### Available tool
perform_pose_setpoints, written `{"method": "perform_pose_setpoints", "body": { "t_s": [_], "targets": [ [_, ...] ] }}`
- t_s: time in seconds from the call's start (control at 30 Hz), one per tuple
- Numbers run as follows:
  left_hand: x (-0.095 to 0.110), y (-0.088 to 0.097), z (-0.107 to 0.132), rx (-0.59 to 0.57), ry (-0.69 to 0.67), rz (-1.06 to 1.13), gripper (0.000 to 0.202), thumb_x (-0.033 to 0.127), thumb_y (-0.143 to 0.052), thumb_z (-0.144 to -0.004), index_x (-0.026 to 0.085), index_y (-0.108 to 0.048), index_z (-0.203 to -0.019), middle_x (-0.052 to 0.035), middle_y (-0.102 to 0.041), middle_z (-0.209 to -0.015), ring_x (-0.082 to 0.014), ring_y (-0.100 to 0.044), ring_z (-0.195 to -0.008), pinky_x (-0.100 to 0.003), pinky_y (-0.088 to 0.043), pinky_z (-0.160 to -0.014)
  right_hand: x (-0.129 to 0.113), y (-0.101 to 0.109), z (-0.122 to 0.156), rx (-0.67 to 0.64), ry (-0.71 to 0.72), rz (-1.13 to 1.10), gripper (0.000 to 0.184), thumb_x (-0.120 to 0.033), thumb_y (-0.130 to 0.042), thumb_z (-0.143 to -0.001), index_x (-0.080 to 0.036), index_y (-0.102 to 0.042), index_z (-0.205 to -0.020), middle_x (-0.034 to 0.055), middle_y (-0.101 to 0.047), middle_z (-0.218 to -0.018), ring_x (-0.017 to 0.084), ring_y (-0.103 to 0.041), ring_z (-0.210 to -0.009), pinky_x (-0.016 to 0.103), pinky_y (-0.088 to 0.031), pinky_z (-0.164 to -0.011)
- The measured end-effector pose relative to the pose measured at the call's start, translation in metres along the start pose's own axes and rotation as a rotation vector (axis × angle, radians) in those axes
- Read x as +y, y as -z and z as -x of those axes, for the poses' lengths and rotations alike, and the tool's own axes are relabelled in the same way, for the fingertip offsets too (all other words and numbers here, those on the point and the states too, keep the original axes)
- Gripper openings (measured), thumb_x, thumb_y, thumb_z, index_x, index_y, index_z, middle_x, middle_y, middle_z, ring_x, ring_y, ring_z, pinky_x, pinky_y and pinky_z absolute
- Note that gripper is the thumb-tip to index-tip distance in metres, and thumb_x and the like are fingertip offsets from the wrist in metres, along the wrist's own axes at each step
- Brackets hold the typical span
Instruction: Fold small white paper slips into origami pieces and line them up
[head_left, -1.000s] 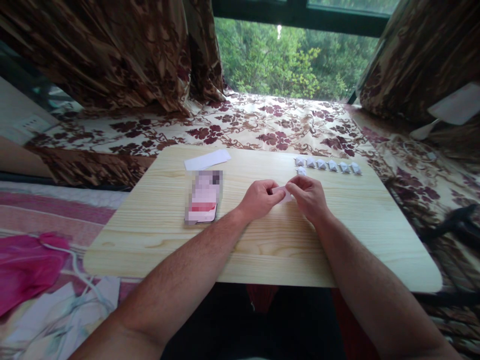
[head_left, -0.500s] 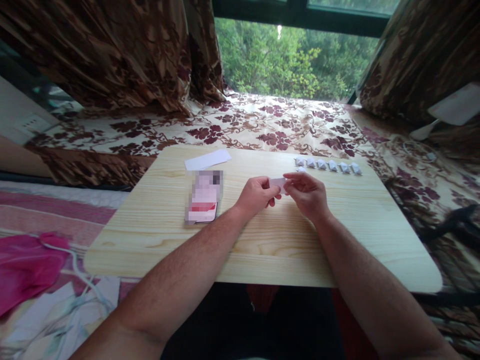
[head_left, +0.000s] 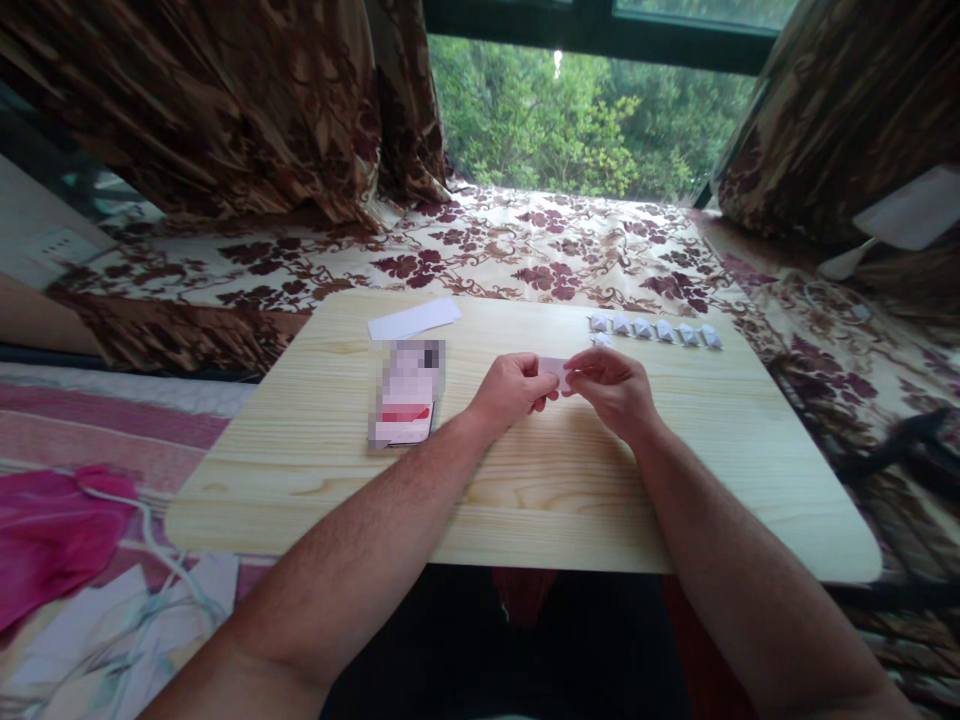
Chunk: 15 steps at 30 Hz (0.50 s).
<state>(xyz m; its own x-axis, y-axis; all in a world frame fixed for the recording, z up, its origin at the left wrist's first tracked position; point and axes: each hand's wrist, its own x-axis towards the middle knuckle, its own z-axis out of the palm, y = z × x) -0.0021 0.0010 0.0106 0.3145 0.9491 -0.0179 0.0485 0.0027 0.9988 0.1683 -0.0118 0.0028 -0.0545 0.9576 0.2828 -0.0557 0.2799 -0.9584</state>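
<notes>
A small piece of white paper (head_left: 553, 372) is held between my two hands above the middle of the table. My left hand (head_left: 511, 388) pinches its left side between thumb and fingers. At its right edge, my right hand (head_left: 613, 390) closes thumb and fingertips on the paper. Beyond the right hand stands a row of small folded white paper pieces (head_left: 642, 328), each with a raised peak. One more folded piece (head_left: 601, 341) sits in front of the row's left end, partly hidden by my right hand.
Flat white paper strips (head_left: 415, 319) lie at the table's back left. A phone (head_left: 407, 395), its screen blurred out, rests left of my hands. The wooden table (head_left: 285, 440) has rounded corners. Cables and papers (head_left: 142, 620) lie beside a pink cloth (head_left: 64, 530) at lower left.
Both hands stay almost in place. The fingers of my right hand have shifted slightly downward along the paper's right edge, and the paper has tilted a little.
</notes>
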Motion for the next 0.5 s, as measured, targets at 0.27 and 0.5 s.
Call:
{"method": "perform_pose_setpoints", "body": {
  "t_s": [0.27,0.5],
  "targets": [
    [-0.005,0.002,-0.002,-0.054,0.018,0.074,0.011,0.023,-0.064,-0.071,0.013,-0.068,-0.072,-0.0028,-0.066,-0.063,-0.0073,-0.051,-0.047,-0.020,-0.032,-0.043,-0.007,0.002,0.000,-0.043,-0.033,-0.015,0.007,-0.018,-0.076,-0.069,-0.019,-0.072,-0.075,-0.0003,-0.070,-0.070,0.014,-0.065,-0.062,0.028,-0.054,-0.059],
    [-0.004,0.002,-0.002,-0.039,0.035,0.090,0.010,0.023,-0.064,-0.069,0.014,-0.067,-0.069,-0.0025,-0.065,-0.061,-0.0075,-0.051,-0.047,-0.021,-0.032,-0.043,-0.012,-0.001,0.001,-0.069,-0.033,-0.035,0.012,-0.024,-0.082,-0.066,-0.020,-0.071,-0.070,0.0011,-0.069,-0.072,0.015,-0.063,-0.066,0.030,-0.052,-0.062]
  ]
}}
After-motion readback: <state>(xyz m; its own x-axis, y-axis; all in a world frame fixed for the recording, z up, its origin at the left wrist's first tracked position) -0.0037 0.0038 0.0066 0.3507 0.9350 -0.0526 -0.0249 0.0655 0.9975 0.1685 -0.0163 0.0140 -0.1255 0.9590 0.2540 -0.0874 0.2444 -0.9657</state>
